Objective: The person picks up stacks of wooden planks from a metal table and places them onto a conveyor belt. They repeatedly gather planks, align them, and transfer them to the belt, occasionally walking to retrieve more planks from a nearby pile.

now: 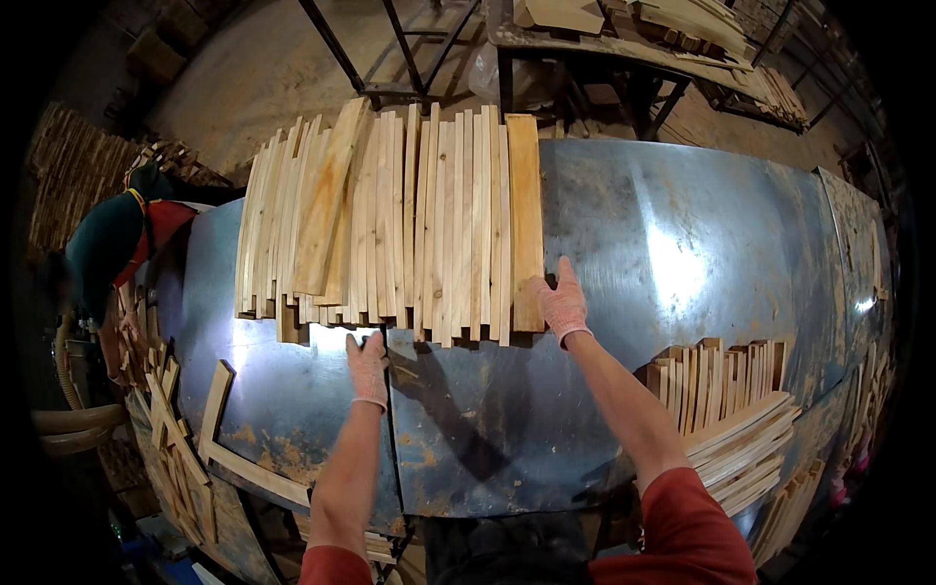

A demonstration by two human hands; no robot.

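A wide row of long, pale wooden strips point(454, 224) lies side by side on the metal tabletop, the near ends uneven. At the row's right end is a wider, yellowish board point(526, 219); another wide board point(331, 200) rests aslant on top toward the left. My right hand point(563, 304), in a pinkish work glove, touches the right side of the end board near its lower corner, fingers apart. Also gloved, my left hand point(368, 370) is just below the strips' near ends with its fingers spread; whether the fingertips touch the wood I cannot tell.
Shorter wooden pieces point(726, 375) and stacked slats point(746, 453) sit at the near right. An L-shaped wooden piece point(258, 470) lies near left, beside a loose pile point(175, 448). A co-worker point(117, 244) bends at the left edge. Beyond stands a timber-laden table point(595, 44).
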